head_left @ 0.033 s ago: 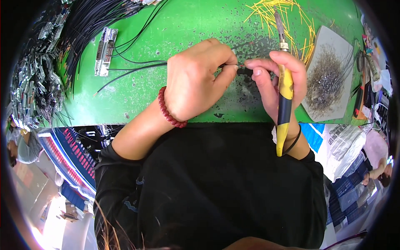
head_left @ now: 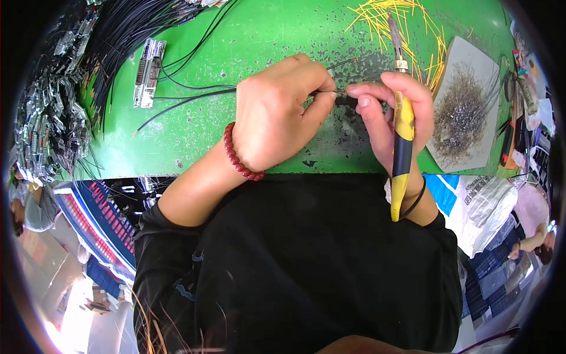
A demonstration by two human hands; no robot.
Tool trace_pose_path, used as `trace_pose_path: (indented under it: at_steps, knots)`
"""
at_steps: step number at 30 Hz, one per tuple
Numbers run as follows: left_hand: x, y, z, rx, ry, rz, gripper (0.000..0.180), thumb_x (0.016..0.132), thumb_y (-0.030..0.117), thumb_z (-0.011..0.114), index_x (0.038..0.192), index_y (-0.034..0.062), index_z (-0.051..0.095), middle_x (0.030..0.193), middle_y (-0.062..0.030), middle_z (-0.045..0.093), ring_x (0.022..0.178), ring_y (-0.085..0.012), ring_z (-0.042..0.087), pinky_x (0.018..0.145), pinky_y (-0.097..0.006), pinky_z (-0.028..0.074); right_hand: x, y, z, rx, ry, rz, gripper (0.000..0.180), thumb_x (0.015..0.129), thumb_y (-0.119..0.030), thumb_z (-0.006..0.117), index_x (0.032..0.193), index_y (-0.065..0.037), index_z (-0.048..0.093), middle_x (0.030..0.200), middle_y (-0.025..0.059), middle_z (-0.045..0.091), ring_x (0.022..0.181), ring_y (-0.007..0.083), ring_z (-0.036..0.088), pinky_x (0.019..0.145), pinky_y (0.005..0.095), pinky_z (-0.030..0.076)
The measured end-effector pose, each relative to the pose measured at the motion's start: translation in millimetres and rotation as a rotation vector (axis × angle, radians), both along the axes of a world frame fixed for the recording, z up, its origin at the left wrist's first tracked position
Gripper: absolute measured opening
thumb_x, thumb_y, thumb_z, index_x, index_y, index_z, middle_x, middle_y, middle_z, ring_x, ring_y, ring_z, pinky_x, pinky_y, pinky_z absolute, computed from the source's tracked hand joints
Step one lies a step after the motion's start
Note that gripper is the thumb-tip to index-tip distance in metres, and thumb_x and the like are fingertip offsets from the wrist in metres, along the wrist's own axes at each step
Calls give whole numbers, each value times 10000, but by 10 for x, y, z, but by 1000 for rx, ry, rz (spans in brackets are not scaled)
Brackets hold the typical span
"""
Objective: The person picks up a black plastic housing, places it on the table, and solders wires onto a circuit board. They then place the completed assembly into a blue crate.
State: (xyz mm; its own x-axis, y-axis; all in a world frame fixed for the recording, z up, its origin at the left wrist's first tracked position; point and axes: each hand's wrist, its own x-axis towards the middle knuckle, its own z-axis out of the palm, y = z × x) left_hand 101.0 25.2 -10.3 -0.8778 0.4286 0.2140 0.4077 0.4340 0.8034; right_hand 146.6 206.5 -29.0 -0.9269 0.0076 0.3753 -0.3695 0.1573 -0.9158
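My left hand (head_left: pixel 277 112) is closed in a pinch on a black wire (head_left: pixel 221 91) whose thin end shows at the fingertips. That wire leads back to a small silver metal part (head_left: pixel 150 72) lying on the bench. A yellow-and-black soldering iron (head_left: pixel 404 138) rests across my right hand (head_left: pixel 404 115), its metal tip pointing away from me. The right thumb and fingers are curled close to the wire end; whether they touch it I cannot make out. Another black wire (head_left: pixel 342 63) sticks out beyond my left hand.
Yellow tubing pieces (head_left: pixel 392 15) lie scattered at the back right. A grey board with dark residue (head_left: pixel 451 138) is to the right. Bundled black wires (head_left: pixel 121 41) and piled metal parts (head_left: pixel 50 127) fill the left of the green bench (head_left: pixel 200 133). Other people (head_left: pixel 533 215) are at the sides.
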Motion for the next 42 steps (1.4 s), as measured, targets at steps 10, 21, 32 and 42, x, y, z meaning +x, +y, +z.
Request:
trace_pose_path:
  at_steps: [10, 21, 32, 42]
  knots:
    - [49, 28, -7, 44, -41, 39, 105, 719, 28, 679, 743, 71, 586, 707, -64, 596, 630, -247, 600, 526, -335, 475, 21, -24, -18, -39, -11, -12, 335, 846, 99, 608, 1156, 42, 496, 995, 122, 602, 845, 203, 696, 647, 240, 550]
    - [64, 18, -6, 26, 18, 0, 125, 700, 22, 677, 719, 76, 566, 690, -55, 579, 618, -241, 591, 515, -331, 469, -17, -51, -5, -36, -44, -22, 337, 841, 72, 633, 1151, 13, 513, 927, 100, 627, 811, 157, 682, 652, 234, 542]
    - [102, 10, -50, 80, 1, -31, 148, 669, 0, 678, 719, 78, 561, 684, -54, 558, 600, -234, 577, 504, -327, 466, -58, -82, -6, -126, -140, 14, 360, 861, 34, 627, 1188, -22, 487, 795, 75, 649, 691, 72, 605, 587, 181, 461]
    - [92, 11, -59, 81, 68, -11, 134, 692, -4, 696, 736, 66, 590, 710, -62, 584, 619, -230, 595, 522, -319, 483, -52, -99, -15, -222, -290, 64, 405, 849, -28, 697, 1194, -38, 484, 799, 56, 657, 673, 35, 551, 585, 166, 425]
